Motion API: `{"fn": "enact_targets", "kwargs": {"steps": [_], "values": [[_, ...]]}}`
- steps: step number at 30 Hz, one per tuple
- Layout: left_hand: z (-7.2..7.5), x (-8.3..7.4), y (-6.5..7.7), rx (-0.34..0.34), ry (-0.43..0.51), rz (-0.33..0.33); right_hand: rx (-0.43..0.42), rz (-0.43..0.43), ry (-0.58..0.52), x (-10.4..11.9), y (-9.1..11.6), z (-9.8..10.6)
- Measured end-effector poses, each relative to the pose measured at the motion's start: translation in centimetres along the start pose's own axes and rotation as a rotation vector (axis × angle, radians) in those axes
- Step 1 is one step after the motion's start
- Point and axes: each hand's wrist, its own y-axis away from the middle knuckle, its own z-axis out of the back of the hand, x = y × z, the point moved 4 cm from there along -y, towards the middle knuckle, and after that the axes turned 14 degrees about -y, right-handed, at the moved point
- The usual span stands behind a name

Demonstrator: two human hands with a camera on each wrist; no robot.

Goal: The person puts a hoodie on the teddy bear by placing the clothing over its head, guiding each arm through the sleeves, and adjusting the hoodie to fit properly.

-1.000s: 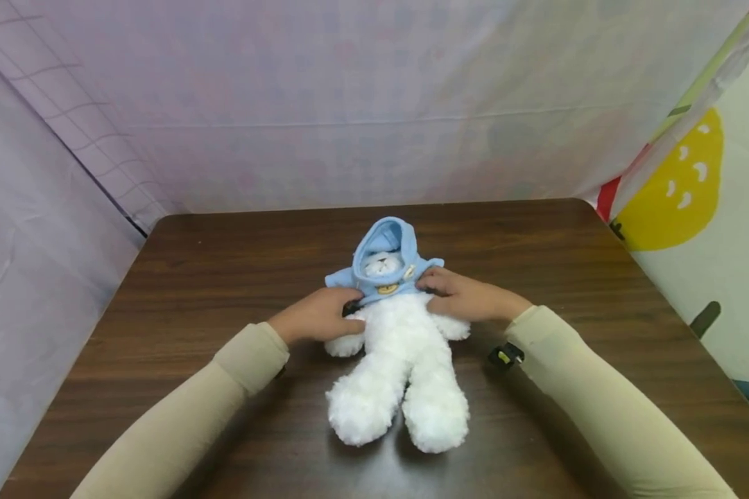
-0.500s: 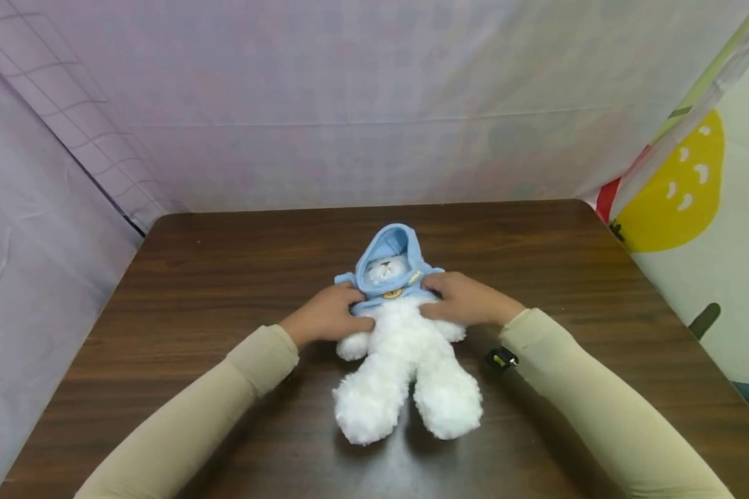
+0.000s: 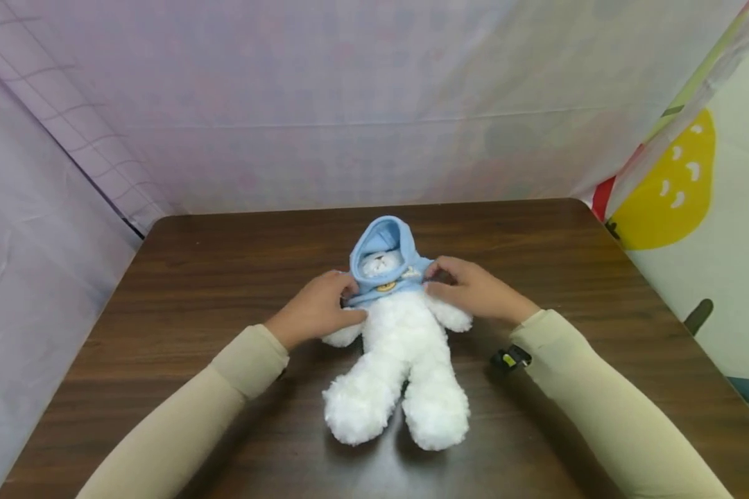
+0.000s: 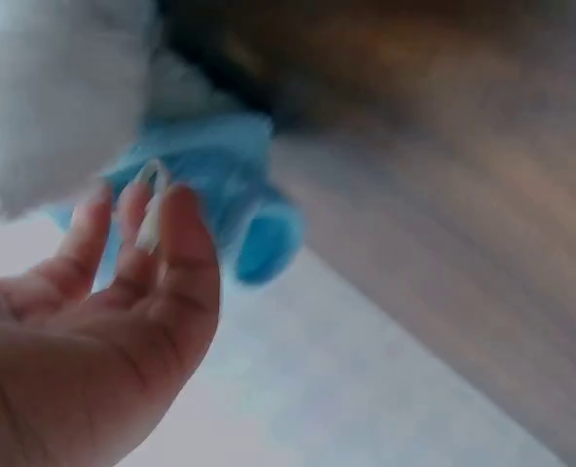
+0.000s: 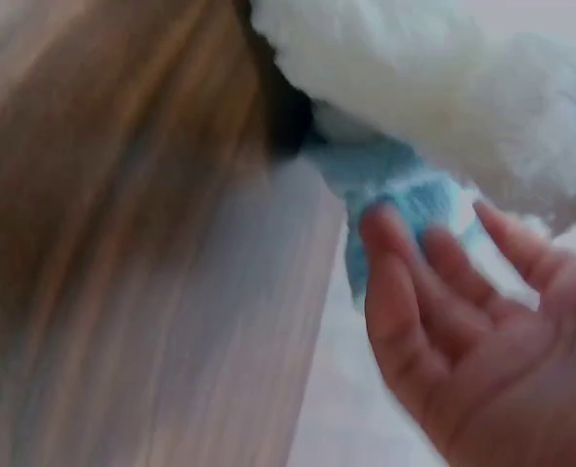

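Observation:
A white fluffy plush bear (image 3: 406,326) lies on its back, legs toward me, in a light blue hoodie (image 3: 383,226). The hood frames its face, and the hem is bunched high on the chest. My left hand (image 3: 318,308) is at the hoodie's left side, thumb at the bear's side, fingers loosely bent. At the opposite side, my right hand (image 3: 474,287) has its fingertips right at the blue cloth, with a gap between thumb and forefinger. In the left wrist view a thin pale loop (image 4: 150,229) shows between the fingers. Blue cloth (image 5: 366,165) lies behind the right fingertips.
The dark wood-grain table (image 3: 225,263) extends around the bear. Behind its far edge hangs a pale curtain (image 3: 349,138), and a wall covering with a yellow printed shape (image 3: 668,187) is at right. A small black device (image 3: 510,358) sits under the right wrist.
The bear slid slightly right, then back left. Both hands have loosened at the hoodie's sides, and a gap has opened between the right thumb and forefinger.

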Motion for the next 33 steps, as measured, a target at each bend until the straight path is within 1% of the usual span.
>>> {"fn": "enact_targets", "kwargs": {"steps": [2,3,4,5,7,8,10,12,16,17,20,22,24,26,30,33], "values": [[0.9,-0.3,0.2,-0.076,0.019,-0.019,-0.084,-0.068,-0.013,-0.2,0.3,0.8],[1.3,-0.5,0.3,-0.103,0.034,-0.038,-0.103,-0.110,-0.027,-0.4,0.5,1.1],[1.6,-0.7,0.3,-0.123,0.044,-0.059,-0.095,-0.152,-0.039,-0.7,0.6,1.1],[1.7,-1.0,0.4,-0.132,0.047,-0.083,-0.065,-0.191,-0.052,-0.9,0.8,1.0],[1.7,-1.5,0.4,-0.122,0.047,-0.125,0.039,-0.239,-0.078,-1.2,0.9,0.4],[1.6,-1.7,0.3,-0.111,0.046,-0.138,0.096,-0.252,-0.098,-1.2,1.0,0.0],[1.3,-2.1,0.3,-0.077,0.051,-0.143,0.183,-0.246,-0.118,-1.2,1.0,-0.8],[0.9,-2.4,0.2,-0.058,0.058,-0.148,0.218,-0.240,-0.143,-1.1,0.9,-1.4],[0.5,-2.8,0.0,-0.048,0.046,-0.147,0.227,-0.231,-0.197,-1.0,0.7,-1.9],[0.4,-2.8,-0.1,-0.048,0.040,-0.147,0.232,-0.224,-0.215,-0.9,0.7,-1.9],[0.3,-2.9,-0.3,-0.039,0.036,-0.120,0.226,-0.187,-0.250,-0.2,0.6,-1.6],[0.2,-2.8,-0.4,-0.040,0.044,-0.099,0.208,-0.157,-0.264,0.5,0.6,-1.2],[0.2,-2.7,-0.6,-0.050,0.055,-0.084,0.182,-0.120,-0.251,1.1,0.5,-0.8],[0.4,-2.7,-0.8,-0.080,0.069,-0.081,0.165,-0.078,-0.243,1.9,0.5,-0.4],[0.8,-2.7,-1.3,-0.173,0.092,-0.084,0.133,0.027,-0.212,3.6,0.7,0.4],[1.1,-2.7,-1.7,-0.216,0.121,-0.072,0.094,0.120,-0.148,5.1,1.0,1.1]]}}
